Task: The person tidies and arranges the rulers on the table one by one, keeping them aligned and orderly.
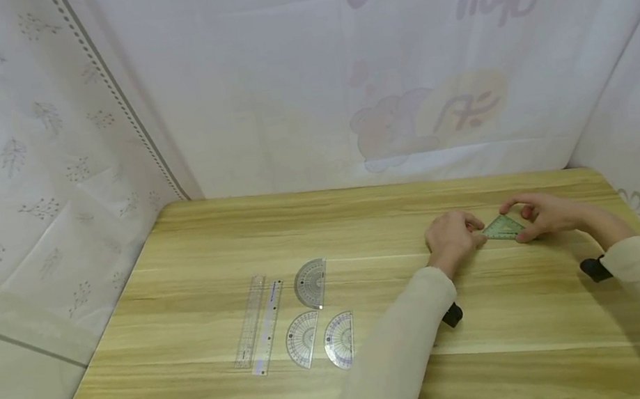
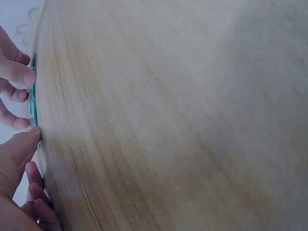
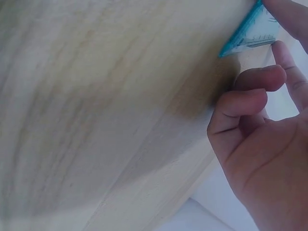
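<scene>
A green-tinted triangular set square is at the right rear of the table, between the two hands. The left hand pinches its left corner with thumb and index finger. From the other side, the right hand holds it, forefinger at the top corner and thumb at the lower right one. Its other fingers curl inward in the right wrist view. Seen nearly edge-on in the left wrist view, the set square is a thin teal strip with the left thumb at its end.
Left of the left arm lie two clear rulers side by side and three protractors, one greyish and two clear. The wooden table ends at printed white curtains behind and at both sides.
</scene>
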### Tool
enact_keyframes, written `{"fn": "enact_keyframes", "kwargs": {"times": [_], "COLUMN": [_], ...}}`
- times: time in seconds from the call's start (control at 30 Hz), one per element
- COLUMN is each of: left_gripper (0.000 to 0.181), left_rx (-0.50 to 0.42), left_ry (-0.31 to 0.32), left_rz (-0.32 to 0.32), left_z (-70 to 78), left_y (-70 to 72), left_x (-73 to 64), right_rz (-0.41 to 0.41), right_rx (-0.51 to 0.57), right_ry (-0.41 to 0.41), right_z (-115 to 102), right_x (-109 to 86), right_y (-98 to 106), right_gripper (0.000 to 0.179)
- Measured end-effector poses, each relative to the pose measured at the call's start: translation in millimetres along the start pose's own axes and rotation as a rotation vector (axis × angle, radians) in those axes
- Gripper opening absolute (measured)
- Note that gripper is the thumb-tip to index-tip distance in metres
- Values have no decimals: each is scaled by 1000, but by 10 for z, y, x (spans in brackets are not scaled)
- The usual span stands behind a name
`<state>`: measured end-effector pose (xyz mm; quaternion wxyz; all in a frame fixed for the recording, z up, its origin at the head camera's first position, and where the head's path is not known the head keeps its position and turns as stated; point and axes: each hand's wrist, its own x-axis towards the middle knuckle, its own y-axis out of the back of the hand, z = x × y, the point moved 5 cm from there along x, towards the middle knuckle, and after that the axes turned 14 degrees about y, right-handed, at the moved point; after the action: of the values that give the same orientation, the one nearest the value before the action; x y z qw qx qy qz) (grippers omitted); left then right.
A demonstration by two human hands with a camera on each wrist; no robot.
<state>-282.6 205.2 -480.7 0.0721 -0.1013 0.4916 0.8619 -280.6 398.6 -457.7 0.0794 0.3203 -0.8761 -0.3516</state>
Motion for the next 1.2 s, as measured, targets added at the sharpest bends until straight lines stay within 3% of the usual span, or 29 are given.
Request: {"fn": "enact_keyframes", "kwargs": {"times": [0.27,0.47,0.8,1.2], "left_gripper": [20,27,20,20], "left_rx": [-10,-16,-3,28], "left_ry": [-12,-25,-3,13], "left_rz": [-24,-49,-18,-12], "left_z": [-13,-18,-7,11], "left_y": [-12,-11,-6,-30], "left_x": [16,11,13,41], "right_rz": [-31,-31,21,-45], "right_rx": [35,-20,-89,-16], "right_ry": [-9,15,25,-9], "right_z": [10,24,-32,-101], "right_x": [28,-2,33,117], "right_y": [6,12,10,-2], "right_gripper": [57,57,56,51]}}
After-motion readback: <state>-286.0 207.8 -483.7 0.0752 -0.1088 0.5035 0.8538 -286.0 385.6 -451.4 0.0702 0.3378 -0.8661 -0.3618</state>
